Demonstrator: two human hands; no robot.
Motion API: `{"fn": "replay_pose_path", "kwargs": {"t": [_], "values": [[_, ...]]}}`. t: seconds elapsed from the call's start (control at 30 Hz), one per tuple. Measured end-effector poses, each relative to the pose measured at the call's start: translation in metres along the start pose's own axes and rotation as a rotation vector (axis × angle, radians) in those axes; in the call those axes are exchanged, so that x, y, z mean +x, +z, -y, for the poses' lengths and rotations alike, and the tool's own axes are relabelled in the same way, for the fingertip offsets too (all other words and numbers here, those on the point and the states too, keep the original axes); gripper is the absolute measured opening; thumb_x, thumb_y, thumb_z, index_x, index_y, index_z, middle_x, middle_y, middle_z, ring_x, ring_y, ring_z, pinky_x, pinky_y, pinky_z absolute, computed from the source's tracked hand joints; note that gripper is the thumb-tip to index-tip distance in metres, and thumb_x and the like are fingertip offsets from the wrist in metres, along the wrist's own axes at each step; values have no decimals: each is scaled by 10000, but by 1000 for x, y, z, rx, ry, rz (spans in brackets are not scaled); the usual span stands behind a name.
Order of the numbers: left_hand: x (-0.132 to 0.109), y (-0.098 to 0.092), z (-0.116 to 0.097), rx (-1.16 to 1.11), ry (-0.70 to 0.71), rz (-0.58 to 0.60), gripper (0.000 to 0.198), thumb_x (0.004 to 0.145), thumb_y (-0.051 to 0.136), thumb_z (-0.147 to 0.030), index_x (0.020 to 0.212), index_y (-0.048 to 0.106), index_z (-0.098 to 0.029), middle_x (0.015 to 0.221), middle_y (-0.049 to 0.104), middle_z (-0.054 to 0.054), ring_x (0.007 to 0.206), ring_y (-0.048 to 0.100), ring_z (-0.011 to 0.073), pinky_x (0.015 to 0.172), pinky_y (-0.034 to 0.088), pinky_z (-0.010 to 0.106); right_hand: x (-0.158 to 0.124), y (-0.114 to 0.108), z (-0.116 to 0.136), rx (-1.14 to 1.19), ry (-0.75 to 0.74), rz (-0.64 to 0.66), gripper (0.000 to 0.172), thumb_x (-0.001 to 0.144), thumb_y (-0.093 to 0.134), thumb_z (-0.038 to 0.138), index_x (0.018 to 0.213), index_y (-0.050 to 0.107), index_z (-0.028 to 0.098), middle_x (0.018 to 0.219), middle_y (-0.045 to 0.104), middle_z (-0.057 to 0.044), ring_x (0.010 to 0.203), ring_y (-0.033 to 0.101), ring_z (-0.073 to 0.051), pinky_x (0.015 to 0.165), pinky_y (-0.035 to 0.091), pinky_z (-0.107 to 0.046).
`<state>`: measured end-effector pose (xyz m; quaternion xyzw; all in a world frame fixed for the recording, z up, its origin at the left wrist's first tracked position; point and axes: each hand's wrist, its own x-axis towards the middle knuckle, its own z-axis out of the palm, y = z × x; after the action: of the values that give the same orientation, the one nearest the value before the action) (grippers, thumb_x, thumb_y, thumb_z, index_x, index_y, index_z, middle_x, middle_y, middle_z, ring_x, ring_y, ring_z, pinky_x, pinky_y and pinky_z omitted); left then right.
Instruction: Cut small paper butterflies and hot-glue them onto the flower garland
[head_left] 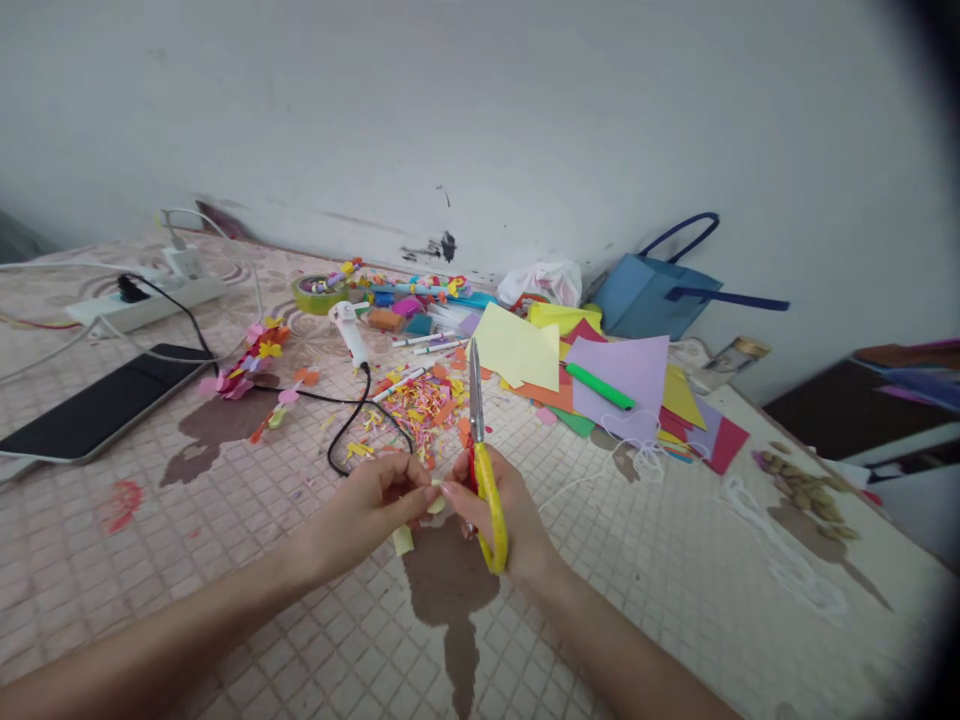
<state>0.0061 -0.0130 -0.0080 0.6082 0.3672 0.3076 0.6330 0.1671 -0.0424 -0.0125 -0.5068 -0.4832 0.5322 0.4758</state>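
Both hands meet over the tiled cloth near the table's front. My right hand (504, 512) grips yellow-handled scissors (484, 470), blades shut and pointing up and away. Its fingertips also pinch a small pale yellow paper scrap (436, 505) together with my left hand (375, 505). A second pale yellow piece (403, 540) hangs just below my left fingers. Beyond the hands lies a heap of tiny coloured paper cuttings (420, 405).
Coloured paper sheets (592, 375) with a green marker (600, 387) lie at the back right beside a blue bag (649, 295). A glue gun (349, 335) with black cord, tape roll (319, 293), markers, a tablet (101, 403), a power strip (146, 305) sit left. White string (787, 560) trails right.
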Motion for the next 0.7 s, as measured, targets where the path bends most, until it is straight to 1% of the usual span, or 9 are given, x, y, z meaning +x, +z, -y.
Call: {"fn": "replay_pose_path", "kwargs": {"t": [0.1,0.2,0.3,0.43,0.57,0.7], "values": [[1,-2,-2,-42,-26,8,257,750,632,-398,678,556,-163,592,567,-12,543,512,103,526,408,204,0,-2,-1,10,8,-7,306,694,684,387,763,451,202,601,466,79,405,392,-51,365,363,-181],[3,-4,-9,-30,-30,-69,252,747,635,-386,675,555,-157,620,592,-3,565,530,107,549,428,212,0,-5,-1,14,-9,-4,313,730,662,432,770,457,198,546,446,88,384,387,-52,367,364,-181],[8,-6,-17,-39,-21,-155,235,752,638,-358,684,556,-149,647,615,2,597,553,107,580,445,214,0,-8,-1,14,-33,19,343,784,587,509,734,435,206,467,393,98,364,373,-62,371,358,-188],[16,-11,-24,-160,-28,-212,225,750,658,-334,709,544,-144,678,638,4,637,595,109,632,474,223,0,-12,-2,7,-15,75,416,805,493,613,723,385,220,474,356,102,369,346,-64,372,351,-192],[19,-17,-24,-273,-4,-301,214,744,681,-311,741,556,-137,722,657,14,653,614,102,658,491,217,-2,-14,-5,-146,27,110,492,767,445,704,712,376,220,469,354,97,373,358,-70,366,338,-198],[16,-24,-23,-325,68,-323,213,761,674,-321,758,564,-138,783,679,33,728,641,115,694,502,212,-8,-12,-5,-272,48,181,490,781,420,704,713,385,220,456,357,92,362,352,-75,359,312,-201]]}}
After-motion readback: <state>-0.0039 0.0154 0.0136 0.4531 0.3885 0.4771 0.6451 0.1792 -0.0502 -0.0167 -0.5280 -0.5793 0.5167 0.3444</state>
